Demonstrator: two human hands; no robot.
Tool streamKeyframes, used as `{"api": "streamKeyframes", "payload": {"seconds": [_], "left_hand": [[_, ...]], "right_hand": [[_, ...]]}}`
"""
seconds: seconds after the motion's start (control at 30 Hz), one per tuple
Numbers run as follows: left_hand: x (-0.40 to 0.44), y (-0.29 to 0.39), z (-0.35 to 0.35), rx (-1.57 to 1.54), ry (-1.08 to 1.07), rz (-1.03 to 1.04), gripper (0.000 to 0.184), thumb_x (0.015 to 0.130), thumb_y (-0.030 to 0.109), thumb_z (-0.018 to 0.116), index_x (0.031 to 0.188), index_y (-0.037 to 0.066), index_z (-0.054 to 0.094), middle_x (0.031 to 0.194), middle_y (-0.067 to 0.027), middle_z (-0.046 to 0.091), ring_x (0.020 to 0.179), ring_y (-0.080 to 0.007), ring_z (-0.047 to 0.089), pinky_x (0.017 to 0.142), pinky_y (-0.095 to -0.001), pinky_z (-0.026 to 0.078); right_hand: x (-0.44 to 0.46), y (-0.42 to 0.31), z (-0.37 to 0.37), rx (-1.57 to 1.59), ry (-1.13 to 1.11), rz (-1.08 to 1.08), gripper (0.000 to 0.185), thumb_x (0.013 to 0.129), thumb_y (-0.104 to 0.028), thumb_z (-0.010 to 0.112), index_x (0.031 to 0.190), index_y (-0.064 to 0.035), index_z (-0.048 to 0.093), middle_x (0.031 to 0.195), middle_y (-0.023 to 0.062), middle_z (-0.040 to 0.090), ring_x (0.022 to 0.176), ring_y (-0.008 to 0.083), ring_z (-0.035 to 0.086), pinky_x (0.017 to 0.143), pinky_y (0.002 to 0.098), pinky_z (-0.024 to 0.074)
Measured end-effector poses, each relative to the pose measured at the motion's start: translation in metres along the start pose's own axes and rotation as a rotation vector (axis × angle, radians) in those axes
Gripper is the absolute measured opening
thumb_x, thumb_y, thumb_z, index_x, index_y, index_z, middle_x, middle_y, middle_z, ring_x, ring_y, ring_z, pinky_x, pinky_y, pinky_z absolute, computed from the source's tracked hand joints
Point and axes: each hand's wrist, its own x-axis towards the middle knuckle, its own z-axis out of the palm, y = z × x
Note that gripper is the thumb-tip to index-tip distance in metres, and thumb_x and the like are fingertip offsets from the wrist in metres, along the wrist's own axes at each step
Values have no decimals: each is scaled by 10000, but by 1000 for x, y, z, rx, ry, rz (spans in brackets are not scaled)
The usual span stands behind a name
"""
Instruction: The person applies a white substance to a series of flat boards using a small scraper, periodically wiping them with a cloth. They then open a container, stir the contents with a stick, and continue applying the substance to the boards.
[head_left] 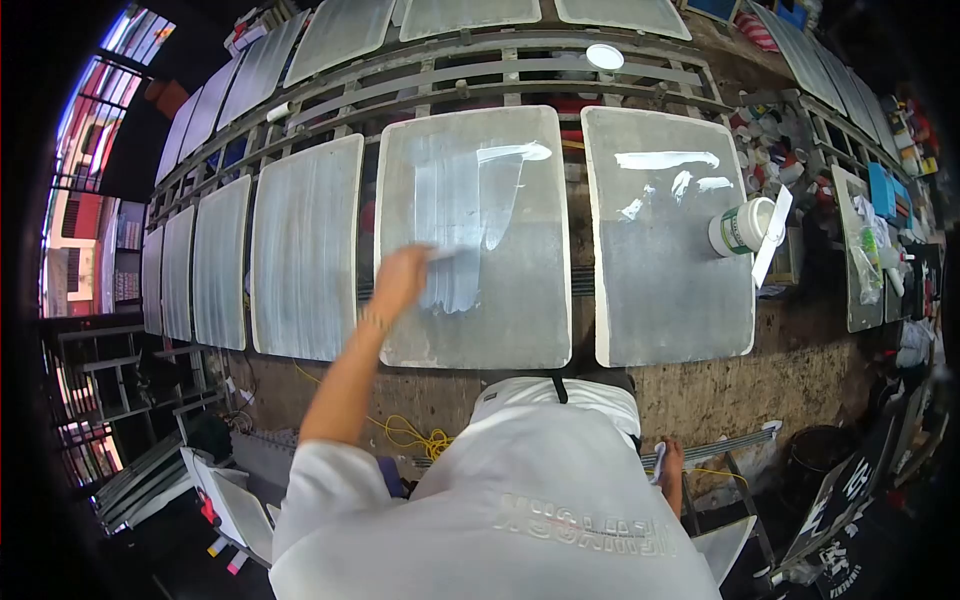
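Observation:
My left hand [400, 282] is closed around a small pale spreader [443, 254], blurred by motion. The spreader touches a grey flat board [525, 310] with a wide, thin smear of white paste [445, 180] on it. A thicker ridge of paste lies at the smear's upper right. Down by my right hip, my right hand [673, 466] is closed beside a narrow white thing [658, 460], too small to name. On the right-hand board [670, 290] are several thick white dabs [668, 160]. A white tub [740, 228] with a green label stands at its right edge, a flat white piece [773, 238] against it.
Streaked boards [305, 250] continue to the left on a wooden rack [440, 80], with another row behind. A white round lid [604, 56] rests on the rack. Cluttered containers [775, 150] fill the right side. A yellow cord [415, 437] lies below the boards.

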Motion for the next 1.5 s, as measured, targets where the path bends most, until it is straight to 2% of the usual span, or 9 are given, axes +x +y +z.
{"api": "streamKeyframes", "payload": {"seconds": [0.13, 0.27, 0.53, 0.8, 0.93, 1.13, 1.23, 1.33, 1.5], "left_hand": [[98, -43, 10, 5, 167, 51, 325, 850, 97, 606, 1149, 28, 716, 1056, -244, 716, 997, -420, 688, 894, -476, 553], [203, -59, -4, 105, 94, 31, 321, 856, 101, 574, 1128, 150, 738, 1057, -211, 725, 1001, -403, 690, 905, -518, 542], [222, -62, 7, 97, 5, -50, 363, 809, 26, 612, 1108, 170, 761, 1083, -153, 743, 1048, -350, 694, 929, -458, 544], [109, -42, 27, 58, 61, 12, 364, 778, -7, 583, 1078, 107, 757, 1098, -150, 740, 1052, -349, 681, 921, -454, 535], [-41, -9, 50, -9, 148, 41, 394, 751, -48, 564, 1088, 52, 741, 1145, -158, 734, 1068, -348, 678, 946, -459, 514], [-180, 54, 32, -60, -15, -5, 423, 739, -109, 560, 1098, 30, 735, 1157, -176, 727, 1082, -377, 671, 967, -462, 513], [-150, 48, 16, -155, -132, -159, 377, 780, -76, 565, 1099, 29, 736, 1081, -192, 733, 1034, -390, 677, 950, -479, 513], [-59, 27, 21, -87, 186, 51, 373, 851, -72, 523, 1139, 34, 736, 1067, -222, 725, 968, -414, 687, 880, -479, 545], [140, 22, 30, -45, 166, 87, 384, 844, 12, 566, 1162, 124, 748, 1121, -173, 729, 1052, -373, 683, 936, -466, 540]], "right_hand": [[-54, -17, -31, -84, 64, -17, 246, 951, -256, 657, 1071, -52, 724, 1007, 44, 676, 984, 172, 591, 924, 325, 443], [-81, 6, -42, -99, 103, -136, 218, 987, -205, 594, 1050, -48, 731, 967, 34, 685, 935, 173, 598, 891, 340, 456], [-108, 132, -87, -315, 2, 53, 289, 977, -211, 583, 1099, 34, 678, 1015, 127, 697, 952, 245, 621, 874, 414, 484], [-45, -103, 9, -417, 142, -355, 335, 983, -259, 634, 1126, 43, 665, 1060, 156, 709, 1007, 217, 624, 901, 384, 489], [-56, -287, 131, -514, -219, -651, 265, 984, -253, 647, 1004, 9, 682, 911, 153, 698, 815, 226, 637, 752, 364, 497], [-21, -344, 233, -559, -434, -1046, 205, 943, -200, 683, 959, 5, 690, 889, 184, 667, 803, 353, 647, 716, 402, 504], [-15, -350, 244, -573, -440, -1111, 184, 932, -185, 682, 928, 0, 677, 866, 179, 638, 791, 371, 621, 694, 432, 493], [-9, -342, 244, -641, -375, -1212, 168, 921, -178, 687, 890, -15, 659, 839, 166, 600, 775, 373, 596, 670, 451, 481], [5, -342, 241, -741, -254, -1425, 161, 887, -158, 707, 817, -46, 615, 802, 142, 547, 751, 365, 574, 653, 455, 471]]}}
